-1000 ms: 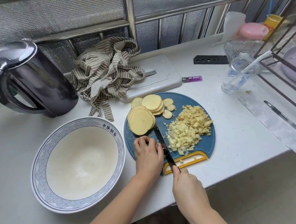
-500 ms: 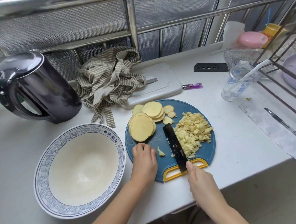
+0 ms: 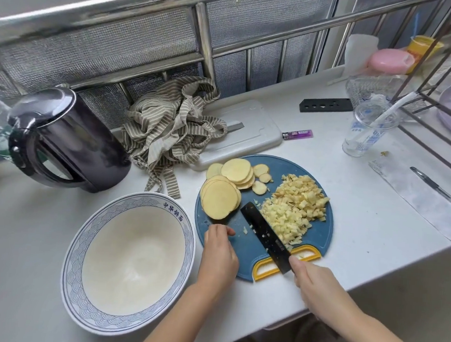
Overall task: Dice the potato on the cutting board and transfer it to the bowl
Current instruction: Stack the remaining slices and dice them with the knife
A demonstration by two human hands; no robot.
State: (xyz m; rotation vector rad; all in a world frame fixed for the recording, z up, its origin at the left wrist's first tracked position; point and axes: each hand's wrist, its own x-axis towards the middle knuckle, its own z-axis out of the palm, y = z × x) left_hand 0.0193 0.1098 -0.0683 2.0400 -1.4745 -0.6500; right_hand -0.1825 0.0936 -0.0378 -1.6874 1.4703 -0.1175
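Note:
A round blue cutting board (image 3: 318,236) with a yellow handle lies on the white counter. On its left part sit stacks of potato slices (image 3: 221,200), and a heap of diced potato (image 3: 294,206) covers its right part. My right hand (image 3: 315,282) grips a black knife (image 3: 265,233), whose blade lies flat against the left side of the heap. My left hand (image 3: 218,255) rests with curled fingers on the board's near left edge, just below the slices, holding nothing I can see. The big white bowl (image 3: 80,243) with a blue rim stands to the left, with nothing in it.
A black kettle (image 3: 61,140) stands at the back left, a striped cloth (image 3: 174,130) beside it on a white board (image 3: 256,135). A purple lighter (image 3: 297,134), a plastic cup (image 3: 368,130), a pen (image 3: 439,189) and a rack lie to the right. The counter edge runs close below the board.
The knife swept the freshly cut bits right into the diced heap and now lies against it. My left hand drew back from the blade to the board's left edge.

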